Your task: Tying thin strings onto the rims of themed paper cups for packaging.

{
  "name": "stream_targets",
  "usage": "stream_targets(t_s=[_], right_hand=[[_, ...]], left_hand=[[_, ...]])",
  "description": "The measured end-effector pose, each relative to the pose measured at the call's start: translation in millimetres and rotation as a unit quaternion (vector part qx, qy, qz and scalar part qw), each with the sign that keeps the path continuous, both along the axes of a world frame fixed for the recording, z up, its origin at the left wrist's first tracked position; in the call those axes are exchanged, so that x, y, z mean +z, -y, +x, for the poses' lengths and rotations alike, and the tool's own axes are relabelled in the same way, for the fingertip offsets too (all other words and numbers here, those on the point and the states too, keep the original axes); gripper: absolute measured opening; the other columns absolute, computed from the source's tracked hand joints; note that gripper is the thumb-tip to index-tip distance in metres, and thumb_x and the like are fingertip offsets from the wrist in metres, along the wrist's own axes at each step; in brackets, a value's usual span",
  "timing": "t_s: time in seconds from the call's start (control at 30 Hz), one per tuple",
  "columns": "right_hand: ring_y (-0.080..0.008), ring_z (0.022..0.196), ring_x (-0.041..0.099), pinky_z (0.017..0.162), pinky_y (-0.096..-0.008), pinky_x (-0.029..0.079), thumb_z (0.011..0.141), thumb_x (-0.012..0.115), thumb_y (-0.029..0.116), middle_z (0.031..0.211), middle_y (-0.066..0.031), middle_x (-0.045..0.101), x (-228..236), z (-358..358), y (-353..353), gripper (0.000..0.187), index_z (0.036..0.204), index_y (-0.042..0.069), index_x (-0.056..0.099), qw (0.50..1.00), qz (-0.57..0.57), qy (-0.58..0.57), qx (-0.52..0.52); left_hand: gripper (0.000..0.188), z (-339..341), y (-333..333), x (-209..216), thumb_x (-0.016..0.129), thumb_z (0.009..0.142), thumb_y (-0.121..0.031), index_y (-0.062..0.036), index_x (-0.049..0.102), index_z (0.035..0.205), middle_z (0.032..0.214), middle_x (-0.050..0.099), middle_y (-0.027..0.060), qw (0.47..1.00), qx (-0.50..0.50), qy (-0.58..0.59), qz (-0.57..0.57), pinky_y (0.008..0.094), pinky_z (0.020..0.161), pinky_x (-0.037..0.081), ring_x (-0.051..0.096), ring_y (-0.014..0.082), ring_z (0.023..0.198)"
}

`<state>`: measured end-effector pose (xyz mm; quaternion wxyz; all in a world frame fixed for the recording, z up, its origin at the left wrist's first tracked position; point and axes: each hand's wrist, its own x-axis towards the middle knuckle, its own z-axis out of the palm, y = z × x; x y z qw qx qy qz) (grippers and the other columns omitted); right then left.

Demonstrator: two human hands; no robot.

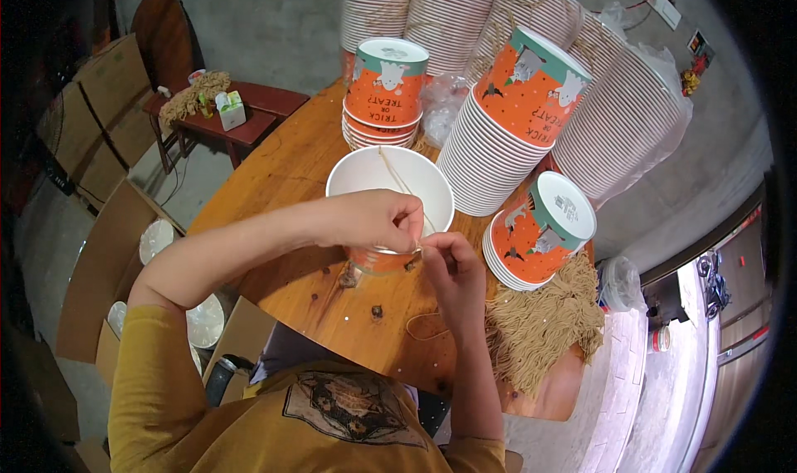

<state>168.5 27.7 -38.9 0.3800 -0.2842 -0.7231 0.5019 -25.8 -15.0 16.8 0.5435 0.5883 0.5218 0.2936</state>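
The left elbow (158, 295) is bent out to the side, the left forearm (249, 236) slanting across the front. The left hand (383, 217) faces back-up, fingers (407, 214) curled into a pinch. The right forearm (477, 365) rises steeply; the right hand (455, 270) pinches just beside the left.

Upright paper bucket (357, 178) on surface (307, 299); short bucket stack (386, 95) behind it, tall bucket stack (494, 149) right, twine bundle (544, 328) front-right.
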Motion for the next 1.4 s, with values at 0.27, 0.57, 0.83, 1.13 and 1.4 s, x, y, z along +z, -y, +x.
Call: stream_targets(t_s=[0.27,0.57,0.83,1.13,1.4], right_hand=[[-0.0025,0.071,0.049,0.063,-0.0186,0.042,0.091,0.062,0.006,0.08,0.0038,0.053,-1.7,-6.4,0.5,0.005,0.093,0.003,0.059,0.998,-0.029,-0.052,0.021],[-0.0015,0.072,0.049,0.066,-0.0176,0.041,0.091,0.06,0.004,0.079,0.0054,0.055,2.5,-3.8,1.0,0.003,0.092,0.004,0.057,0.987,-0.124,-0.096,0.037],[-0.0015,0.071,0.05,0.065,-0.0165,0.039,0.093,0.058,0.006,0.077,0.0053,0.056,7.4,-3.4,2.1,0.003,0.095,0.004,0.059,0.984,-0.139,-0.104,0.042],[0.0007,0.059,0.044,0.051,-0.0161,0.033,0.093,0.058,0.008,0.072,0.0067,0.055,7.6,-1.7,-1.2,0.004,0.093,0.004,0.059,0.984,-0.15,-0.088,0.029],[0.0005,0.064,0.049,0.056,-0.0157,0.037,0.093,0.06,0.01,0.073,0.0053,0.058,5.4,1.5,-4.1,0.007,0.092,0.003,0.059,0.996,-0.085,-0.029,0.012]], left_hand=[[0.013,15.5,9.7,-12.8,0.059,0.08,-0.007,-0.0018,0.048,0.085,0.075,0.057,0.0121,0.91,0.064,-0.216,0.348,0.0387,0.061,0.045,0.056,0.0282,0.067],[0.026,0.9,12.6,1.5,0.057,0.085,-0.011,-0.0025,0.055,0.109,0.082,0.056,0.0021,0.991,0.03,-0.108,0.079,0.0282,0.065,0.045,0.053,0.0112,0.074],[0.022,2.4,4.1,1.1,0.059,0.094,-0.024,-0.0047,0.059,0.104,0.082,0.054,-0.0042,0.999,-0.011,-0.051,0.005,0.0228,0.067,0.043,0.048,0.0053,0.075],[0.018,5.2,1.4,-9.8,0.062,0.092,-0.022,-0.0049,0.057,0.09,0.077,0.053,-0.0043,0.995,0.025,-0.065,0.072,0.0233,0.065,0.042,0.047,0.0053,0.073],[0.018,5.5,1.9,-7.7,0.061,0.092,-0.022,-0.0053,0.056,0.089,0.078,0.054,-0.0037,0.995,0.02,-0.069,0.066,0.0238,0.067,0.042,0.047,0.0053,0.074]])
